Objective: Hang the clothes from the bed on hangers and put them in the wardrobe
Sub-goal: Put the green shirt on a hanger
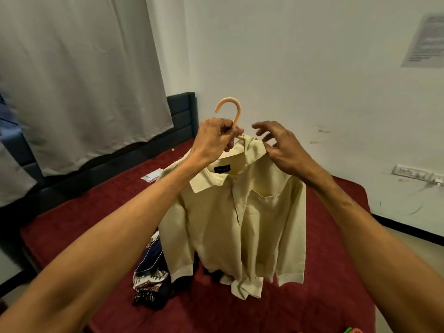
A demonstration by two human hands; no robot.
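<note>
Shirt (240, 212), pale yellow with long sleeves and a chest pocket, hangs at the centre of the frame on a peach plastic hanger (230, 109). Only the hanger's hook and a short piece of its neck show above the collar. The shirt's front faces the camera, its collar is open, and a dark label shows inside the neck. Both cuffs and the hem hang down to just above the bed (96, 212), which has a dark red cover.

The left hand (216, 135), left of centre, has its grip clamped on the hanger's neck just below the hook, fingers curled round it, holding the shirt up over the bed. The right hand (281, 145), just right of the collar, has its grip apart: the fingers are spread and loosely bent above the cloth, while the thumb touches the shirt's shoulder beside the collar. Both forearms reach in from the lower corners.

A dark patterned garment (151, 272) lies crumpled on the bed at lower centre, partly behind the shirt's left sleeve. A small pale packet (150, 176) lies further back on the cover. A grey curtain (84, 80) fills the upper left, with a dark headboard (182, 111) beside its lower edge. A sheet of paper (427, 39) is fixed to the white wall at upper right, and a switch panel (410, 173) sits lower on the right edge.
</note>
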